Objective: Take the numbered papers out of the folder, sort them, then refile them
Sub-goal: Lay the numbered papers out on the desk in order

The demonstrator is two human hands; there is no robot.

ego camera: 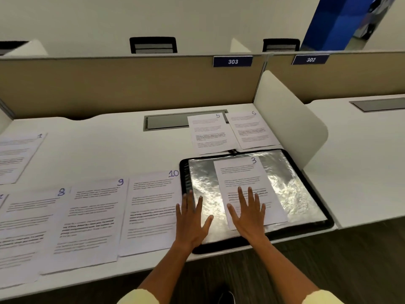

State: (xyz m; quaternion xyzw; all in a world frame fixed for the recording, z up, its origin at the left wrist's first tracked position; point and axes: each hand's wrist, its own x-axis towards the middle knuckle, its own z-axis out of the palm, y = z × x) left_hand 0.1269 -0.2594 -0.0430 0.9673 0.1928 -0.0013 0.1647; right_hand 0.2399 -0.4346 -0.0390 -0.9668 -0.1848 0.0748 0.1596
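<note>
A black zip folder [311,194] lies open at the desk's front right, showing a shiny clear sleeve. Paper 3 [243,174] lies on that sleeve. My right hand [247,213] rests flat on the lower part of paper 3, fingers spread. My left hand [191,218] lies flat on the folder's left edge, fingers straight. Papers 10 [151,207], 9 [92,220] and 8 [28,229] sit in a row along the front edge. Paper 1 [17,156] is at far left. Papers 5 [208,132] and 6 [252,128] lie behind the folder.
A white desk [98,137] with a grey cable hatch [166,121] at the back. A tan partition [109,84] runs behind it, and a white side divider [291,119] stands just right of the folder. Another sheet shows partly at the far left edge.
</note>
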